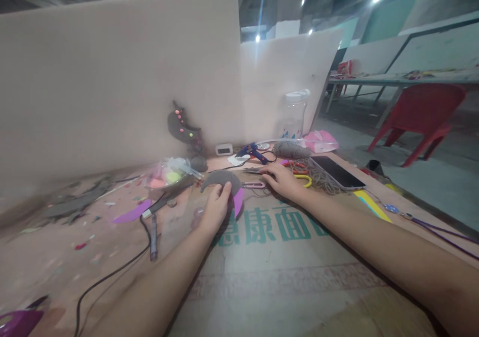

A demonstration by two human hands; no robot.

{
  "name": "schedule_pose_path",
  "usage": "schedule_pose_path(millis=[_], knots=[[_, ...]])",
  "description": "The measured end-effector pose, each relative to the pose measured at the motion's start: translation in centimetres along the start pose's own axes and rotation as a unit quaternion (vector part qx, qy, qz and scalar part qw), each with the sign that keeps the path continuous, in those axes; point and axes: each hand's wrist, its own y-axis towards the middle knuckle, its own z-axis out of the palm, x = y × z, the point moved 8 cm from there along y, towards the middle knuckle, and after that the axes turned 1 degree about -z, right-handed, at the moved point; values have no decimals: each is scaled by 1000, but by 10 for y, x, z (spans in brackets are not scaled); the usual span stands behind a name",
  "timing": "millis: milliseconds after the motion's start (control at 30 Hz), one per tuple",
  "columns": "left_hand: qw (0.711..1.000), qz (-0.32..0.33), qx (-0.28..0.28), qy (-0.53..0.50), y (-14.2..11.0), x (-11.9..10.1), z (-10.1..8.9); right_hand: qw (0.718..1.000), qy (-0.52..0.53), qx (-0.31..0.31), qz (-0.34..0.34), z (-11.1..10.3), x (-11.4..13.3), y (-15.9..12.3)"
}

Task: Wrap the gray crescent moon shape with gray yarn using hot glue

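Note:
My left hand [217, 207] grips the lower edge of a grey crescent-shaped piece [229, 178], thumb and fingertips close together. A purple crescent piece [238, 203] shows beneath its right side. To the right, my right hand [281, 180] has its fingertips closed at the blades of a pair of scissors [252, 170]; the palm hides their middle. Red and yellow handles [305, 179] show behind that wrist. A pink-handled snipping tool [253, 185] lies between my hands. Just beyond is a blue glue gun [254, 152].
Grey yarn [292, 150] and a phone [339, 172] lie at the right. A decorated grey moon [183, 125] stands against the white panel [112, 78]. At left are a bowl of pompoms [166, 175], a marker [153, 237] and a black cable [112, 273]. A clear jar [294, 115] stands behind.

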Motion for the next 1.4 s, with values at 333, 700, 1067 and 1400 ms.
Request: schedule_pose_path(millis=[333, 700, 1067, 1400], knots=[[1000, 22, 21, 0, 1, -6, 4, 997, 43, 57, 9, 9, 28, 0], [998, 30, 56, -5, -3, -13, 9, 971, 195, 105, 90, 27, 65, -13], [997, 45, 63, 4, -1, -15, 9, 997, 72, -22, -27, 4, 73, -14], [992, 21, 101, -70, -13, -26, 18, 979, -68, -2, -190, 2, 93, -18]])
